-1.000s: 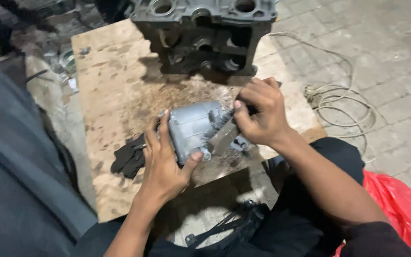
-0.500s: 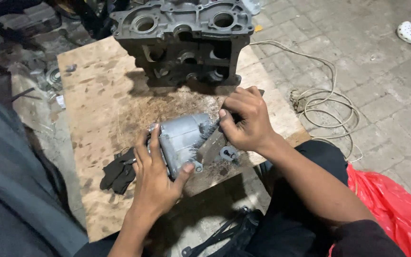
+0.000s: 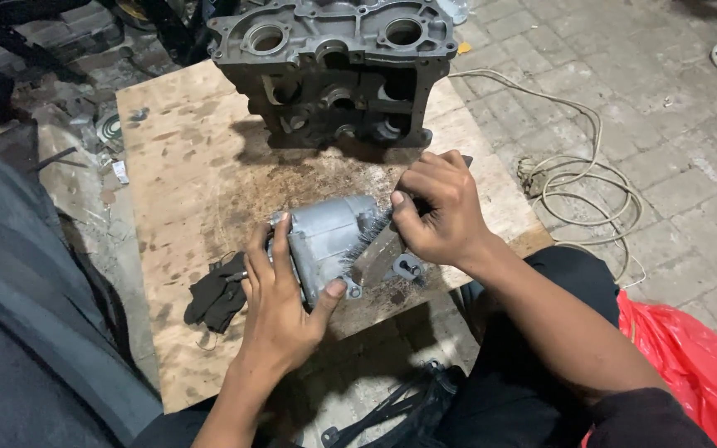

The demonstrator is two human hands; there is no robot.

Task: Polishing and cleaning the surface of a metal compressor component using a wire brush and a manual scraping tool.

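A small grey metal engine cover (image 3: 329, 241) stands on a stained plywood board (image 3: 184, 166). My left hand (image 3: 280, 303) grips its near left side, thumb against the lower edge. My right hand (image 3: 441, 211) is closed around the handle of a wire brush (image 3: 371, 232), whose bristles press on the cover's right side. A small grey metal bracket (image 3: 408, 267) lies on the board just under my right hand.
A large dark engine block (image 3: 338, 66) stands at the board's far edge. A black rag (image 3: 217, 294) lies left of my left hand. A pale cable (image 3: 574, 178) coils on the paved floor to the right, a red plastic bag (image 3: 690, 365) at lower right.
The view has shifted, so board and block sit lower in frame. My right hand has moved the brush along the cover's right side; my left hand keeps the same grip.
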